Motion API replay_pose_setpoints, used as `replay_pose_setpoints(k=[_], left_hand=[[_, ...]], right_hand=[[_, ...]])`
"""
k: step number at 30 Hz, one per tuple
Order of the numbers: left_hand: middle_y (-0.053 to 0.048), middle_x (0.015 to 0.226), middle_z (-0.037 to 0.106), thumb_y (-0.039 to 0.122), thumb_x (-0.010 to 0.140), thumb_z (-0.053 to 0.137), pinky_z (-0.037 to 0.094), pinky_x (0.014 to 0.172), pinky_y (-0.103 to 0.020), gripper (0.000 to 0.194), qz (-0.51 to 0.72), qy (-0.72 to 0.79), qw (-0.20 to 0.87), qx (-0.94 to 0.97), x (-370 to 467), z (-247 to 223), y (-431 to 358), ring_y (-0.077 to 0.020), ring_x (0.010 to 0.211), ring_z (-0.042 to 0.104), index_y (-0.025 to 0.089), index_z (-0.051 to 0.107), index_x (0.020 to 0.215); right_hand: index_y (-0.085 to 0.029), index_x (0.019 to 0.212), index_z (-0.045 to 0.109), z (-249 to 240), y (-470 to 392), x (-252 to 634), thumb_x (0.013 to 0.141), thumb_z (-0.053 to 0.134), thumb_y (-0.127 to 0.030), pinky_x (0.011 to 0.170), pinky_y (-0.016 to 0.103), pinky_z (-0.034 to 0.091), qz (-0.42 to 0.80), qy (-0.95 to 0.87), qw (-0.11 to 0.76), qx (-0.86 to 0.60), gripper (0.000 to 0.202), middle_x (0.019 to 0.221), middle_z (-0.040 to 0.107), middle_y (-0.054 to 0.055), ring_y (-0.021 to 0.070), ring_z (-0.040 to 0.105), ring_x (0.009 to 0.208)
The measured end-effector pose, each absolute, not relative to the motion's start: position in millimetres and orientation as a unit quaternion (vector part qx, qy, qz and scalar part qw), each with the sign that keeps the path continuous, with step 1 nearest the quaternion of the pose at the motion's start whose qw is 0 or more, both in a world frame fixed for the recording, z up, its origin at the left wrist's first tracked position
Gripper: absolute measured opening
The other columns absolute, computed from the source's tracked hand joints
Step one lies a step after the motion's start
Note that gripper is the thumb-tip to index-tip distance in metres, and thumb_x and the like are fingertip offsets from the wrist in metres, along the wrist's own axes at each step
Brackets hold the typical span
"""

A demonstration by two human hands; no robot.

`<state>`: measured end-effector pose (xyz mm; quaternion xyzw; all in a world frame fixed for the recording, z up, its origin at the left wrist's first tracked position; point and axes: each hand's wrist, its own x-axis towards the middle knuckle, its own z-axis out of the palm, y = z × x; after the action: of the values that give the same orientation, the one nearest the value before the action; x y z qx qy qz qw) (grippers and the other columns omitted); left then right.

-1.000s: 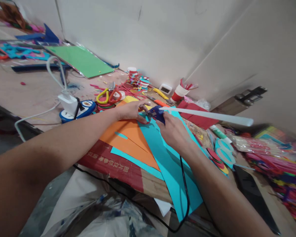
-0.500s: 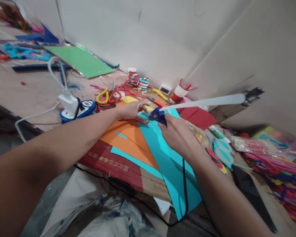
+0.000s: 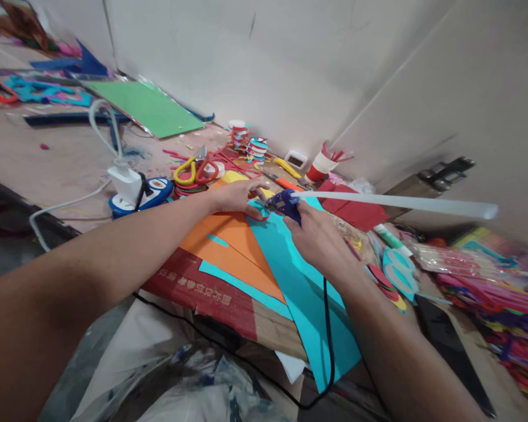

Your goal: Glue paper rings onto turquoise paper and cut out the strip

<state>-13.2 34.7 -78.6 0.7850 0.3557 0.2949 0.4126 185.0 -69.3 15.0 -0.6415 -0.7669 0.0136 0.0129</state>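
My right hand [image 3: 312, 231] is wrapped round a dark blue glue gun [image 3: 284, 205], from whose back a long white glue stick [image 3: 396, 202] sticks out to the right. The gun's nozzle points left, at a small turquoise piece [image 3: 259, 208] with a red edge. My left hand [image 3: 237, 198] pinches that piece between thumb and fingers. Under both hands lie orange paper [image 3: 242, 252] and a large turquoise sheet [image 3: 303, 305]. A black cord hangs below my right hand.
Scissors [image 3: 185, 173] and a blue power strip [image 3: 158, 190] are on the left. Behind stand stacked discs [image 3: 256, 150] and a red-and-white cup [image 3: 320, 167]. A black phone-like slab [image 3: 453, 351] and pink bundles [image 3: 484, 293] lie at the right. Green paper [image 3: 145, 105] lies at the back left.
The glue gun has turned slightly in my right hand, and its glue stick has swung downward and reaches further right. My left hand stays nearly in place.
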Motion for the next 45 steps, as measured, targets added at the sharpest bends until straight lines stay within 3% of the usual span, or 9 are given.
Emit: replay_pose_setpoints(k=[11,19,28,37,45], left_hand=[[-0.010,0.122,0.072,0.041,0.063,0.086,0.043,0.104,-0.038,0.092,0.279,0.365,0.393,0.796,-14,-76,35,-0.0258,0.118,0.063,0.019,0.050,0.145],[-0.012,0.128,0.068,0.042,0.062,0.087,0.044,0.105,-0.041,0.094,0.290,0.361,0.392,0.795,-13,-81,38,-0.0275,0.119,0.062,0.018,0.050,0.145],[-0.009,0.120,0.071,0.041,0.064,0.086,0.042,0.107,-0.041,0.089,0.291,0.347,0.399,0.797,-13,-82,39,-0.0263,0.118,0.063,0.020,0.051,0.143],[-0.013,0.133,0.063,0.042,0.061,0.088,0.047,0.100,-0.041,0.092,0.306,0.362,0.365,0.802,-13,-84,40,-0.0272,0.117,0.061,0.022,0.053,0.143],[-0.009,0.119,0.068,0.039,0.063,0.088,0.046,0.101,-0.040,0.089,0.299,0.364,0.362,0.804,-12,-80,37,-0.0251,0.112,0.063,0.018,0.053,0.142]], right_hand=[[-0.012,0.113,0.064,16,-74,185,0.101,0.048,-0.028,0.076,0.034,0.044,0.007,-0.771,0.018,-0.637,0.026,0.113,0.073,0.020,0.0306,0.069,0.101],[-0.011,0.123,0.064,-1,-62,189,0.101,0.049,-0.028,0.087,0.036,0.047,0.036,-0.776,0.060,-0.627,0.031,0.127,0.070,0.021,0.0322,0.066,0.115],[-0.010,0.117,0.067,10,-69,189,0.099,0.050,-0.026,0.083,0.038,0.050,0.015,-0.777,0.052,-0.627,0.030,0.117,0.073,0.022,0.0340,0.070,0.106],[-0.011,0.116,0.066,3,-65,190,0.099,0.051,-0.027,0.086,0.040,0.050,0.035,-0.781,0.087,-0.618,0.028,0.119,0.073,0.021,0.0348,0.069,0.109],[-0.011,0.118,0.065,-3,-62,190,0.099,0.051,-0.027,0.091,0.041,0.050,0.048,-0.782,0.097,-0.614,0.028,0.122,0.072,0.021,0.0343,0.067,0.114]])
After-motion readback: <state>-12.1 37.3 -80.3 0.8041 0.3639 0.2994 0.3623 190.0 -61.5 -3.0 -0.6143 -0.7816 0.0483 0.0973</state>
